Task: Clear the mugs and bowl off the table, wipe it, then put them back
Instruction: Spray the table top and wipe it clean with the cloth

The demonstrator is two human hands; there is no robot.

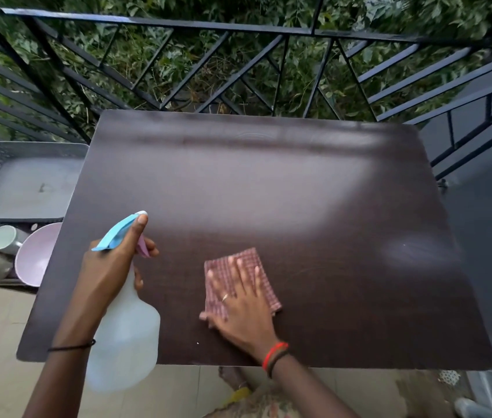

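On a balcony by a black railing [238,28], the dark table [269,191] is bare of crockery; a grey tray [27,182], pink bowl [35,254] and mugs [0,239] lie left of it. Left hand [112,267] grips a spray bottle [124,342]; right hand [240,300] presses flat, fingers spread, on a checked cloth [250,260].

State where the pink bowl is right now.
In the head view the pink bowl lies at far left, off the left edge of the table, next to the mugs, below the grey tray.
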